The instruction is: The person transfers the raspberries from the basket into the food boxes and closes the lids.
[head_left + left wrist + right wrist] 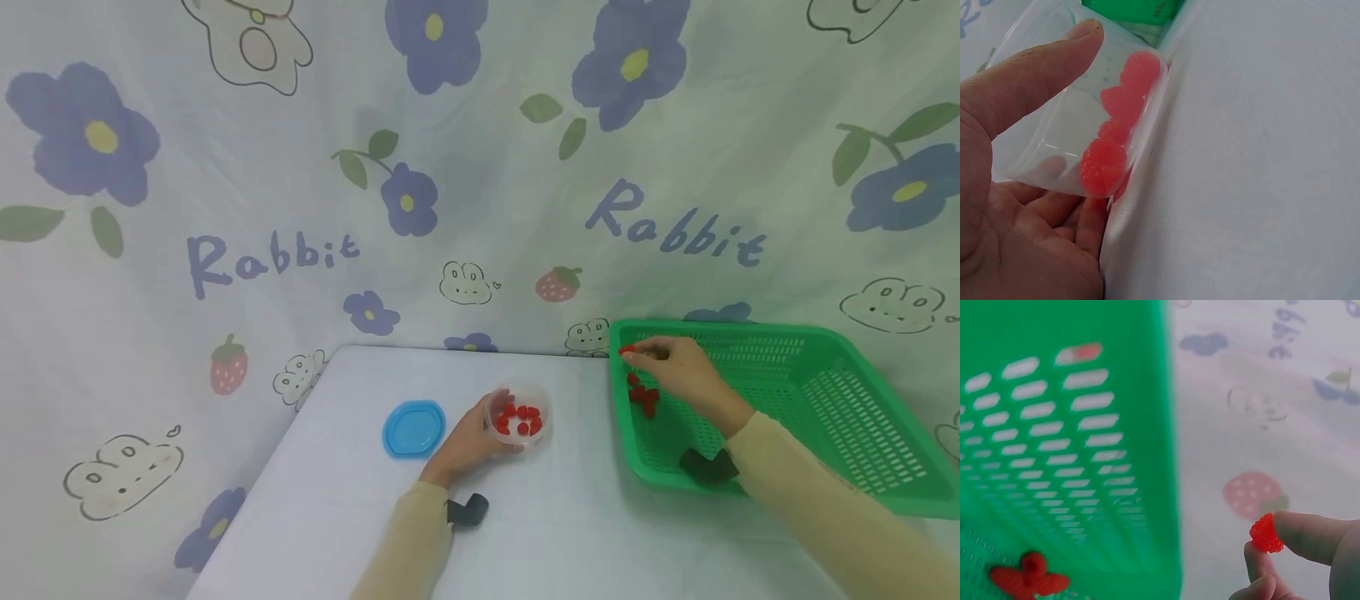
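Note:
My left hand [472, 437] holds a clear plastic cup [1054, 140] on the table, thumb on one side and fingers round the other. Several red raspberries [1104, 167] lie on the cup's bottom. Over the left rim of a green basket [750, 327], my right hand [678, 371] pinches one raspberry [1266, 533] between thumb and fingertip. Below that hand, several more raspberries [643, 396] lie together in the basket's left end.
A blue lid [414, 429] lies flat on the white table [540, 533], left of the cup. Behind the table hangs a printed cloth [495, 208] with flowers and rabbits. The basket's raised walls stand at the right.

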The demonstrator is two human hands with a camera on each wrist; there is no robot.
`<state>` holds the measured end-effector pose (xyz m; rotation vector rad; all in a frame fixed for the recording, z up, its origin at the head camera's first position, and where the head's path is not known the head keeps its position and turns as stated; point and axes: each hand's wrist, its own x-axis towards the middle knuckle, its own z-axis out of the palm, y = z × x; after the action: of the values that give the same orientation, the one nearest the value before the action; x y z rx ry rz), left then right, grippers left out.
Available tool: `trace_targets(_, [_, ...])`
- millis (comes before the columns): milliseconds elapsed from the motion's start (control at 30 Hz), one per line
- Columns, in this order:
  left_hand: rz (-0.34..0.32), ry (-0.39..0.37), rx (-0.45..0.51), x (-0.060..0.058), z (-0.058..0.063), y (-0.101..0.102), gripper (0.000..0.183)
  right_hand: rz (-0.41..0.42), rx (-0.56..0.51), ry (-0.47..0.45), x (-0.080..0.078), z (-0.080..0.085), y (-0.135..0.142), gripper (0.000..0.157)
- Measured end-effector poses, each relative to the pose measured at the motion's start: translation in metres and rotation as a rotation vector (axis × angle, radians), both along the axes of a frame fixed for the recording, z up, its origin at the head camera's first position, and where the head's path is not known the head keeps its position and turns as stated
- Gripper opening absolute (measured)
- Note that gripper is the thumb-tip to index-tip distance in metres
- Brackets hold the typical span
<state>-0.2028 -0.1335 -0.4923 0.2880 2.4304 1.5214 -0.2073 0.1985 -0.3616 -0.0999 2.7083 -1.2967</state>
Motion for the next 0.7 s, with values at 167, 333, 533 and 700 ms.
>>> trace_targets(167, [-0.006, 0.011, 0.001, 0.0, 0.0, 0.0, 0.095, -0.005, -0.023, 0.008, 0.009, 0.007, -0.011, 0.054])
trace_targets(333, [-0.009, 0.011, 0.003, 0.0, 0.001, 0.0, 0.095, 0.003, -0.097, 0.01, 0.015, 0.009, -0.023, 0.043])
trace_targets(533, [-0.013, 0.018, -0.008, 0.0, 0.001, 0.0, 0.095, 0.01, -0.095, 0.07, 0.023, 0.007, -0.039, 0.035])
trace_targets(700, [-0.01, 0.011, -0.008, 0.0, 0.001, 0.001, 0.096, 0.017, -0.107, 0.119, 0.031, 0.005, -0.054, 0.032])
